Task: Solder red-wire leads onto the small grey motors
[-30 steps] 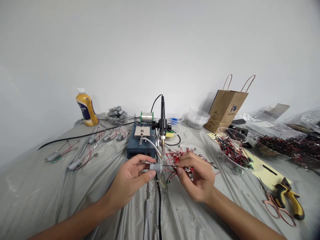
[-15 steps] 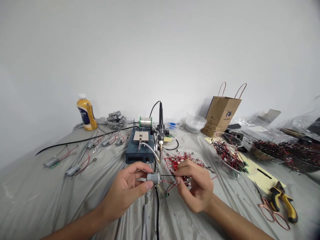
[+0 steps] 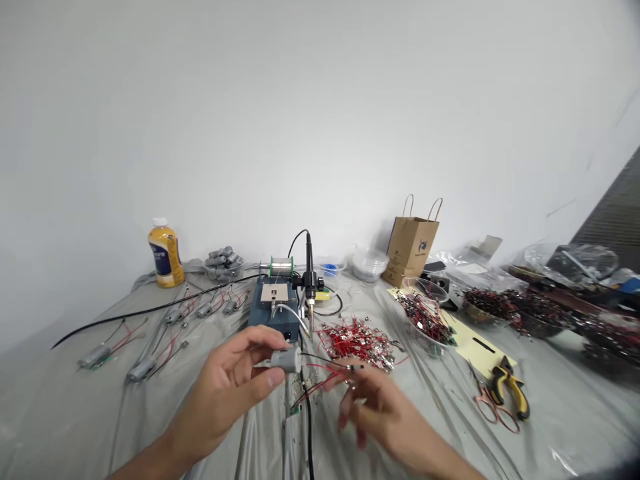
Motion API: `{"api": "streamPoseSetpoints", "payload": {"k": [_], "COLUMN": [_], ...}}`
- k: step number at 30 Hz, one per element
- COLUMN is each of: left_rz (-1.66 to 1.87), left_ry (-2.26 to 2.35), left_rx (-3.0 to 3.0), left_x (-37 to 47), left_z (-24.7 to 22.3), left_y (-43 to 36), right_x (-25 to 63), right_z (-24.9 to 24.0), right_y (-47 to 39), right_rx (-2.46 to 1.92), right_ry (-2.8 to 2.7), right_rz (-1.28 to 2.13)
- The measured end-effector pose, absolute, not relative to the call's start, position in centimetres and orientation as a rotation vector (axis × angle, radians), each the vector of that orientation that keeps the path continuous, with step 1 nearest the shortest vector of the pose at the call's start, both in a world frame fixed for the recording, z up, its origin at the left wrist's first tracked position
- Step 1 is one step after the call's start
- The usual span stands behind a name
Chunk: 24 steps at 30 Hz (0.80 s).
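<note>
My left hand (image 3: 233, 393) pinches a small grey electric motor (image 3: 286, 360) between thumb and fingers, its wired end turned to the right. From it run a black wire (image 3: 325, 359) and red wires, and a small green piece (image 3: 295, 410) hangs at the end below. Just right of the wires is my right hand (image 3: 377, 410), blurred, with its fingers apart and no firm grip on anything. The fingertips are close to the wires; whether they touch cannot be made out. Behind it lies a pile of red wires with metal tabs (image 3: 355, 340).
A soldering station (image 3: 260, 313) with solder reel (image 3: 283, 267) and upright iron (image 3: 309, 267) stands ahead. Wired motors (image 3: 95, 357) and a yellow bottle (image 3: 166, 257) are left. Rightward are a wire bowl (image 3: 425, 320), paper bag (image 3: 413, 243), scissors (image 3: 495, 407) and yellow-black pliers (image 3: 510, 387).
My right hand has let go of the black wire and moved lower, its fingers spreading. My left hand still holds the motor. The view has shifted up and to the right.
</note>
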<state>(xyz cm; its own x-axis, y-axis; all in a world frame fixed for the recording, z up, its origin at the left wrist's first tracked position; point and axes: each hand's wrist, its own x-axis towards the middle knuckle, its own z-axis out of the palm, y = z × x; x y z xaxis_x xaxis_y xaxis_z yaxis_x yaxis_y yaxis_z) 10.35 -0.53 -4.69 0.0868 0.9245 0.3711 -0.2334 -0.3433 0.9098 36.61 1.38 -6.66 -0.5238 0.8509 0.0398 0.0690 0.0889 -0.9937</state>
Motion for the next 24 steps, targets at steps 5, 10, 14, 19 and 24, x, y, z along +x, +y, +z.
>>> {"api": "streamPoseSetpoints", "payload": {"k": [5, 10, 14, 19, 24], "left_rz": [1.503, 1.497, 1.544, 1.634, 1.636], "left_ry": [0.810, 0.859, 0.824, 0.754, 0.725], "left_rx": [1.287, 1.019, 0.785, 0.568, 0.427], "left_x": [9.8, 9.5, 10.3, 12.0, 12.0], "left_z": [-2.8, -3.5, -5.6, -7.5, -8.6], "left_y": [-2.6, -5.4, -7.3, -8.5, -9.2], "right_x": [32.2, 29.6, 27.6, 24.6, 22.5], "right_z": [-10.1, -10.2, -9.9, -10.9, -12.5], "right_y": [-3.9, -5.0, -5.2, -5.6, -5.7], "right_rx": [-0.600, -0.620, -0.681, -0.747, -0.675], "right_ry": [-1.375, -1.228, -1.190, -1.103, -1.132], "right_rz": [1.793, 1.741, 1.584, 1.292, 1.058]}}
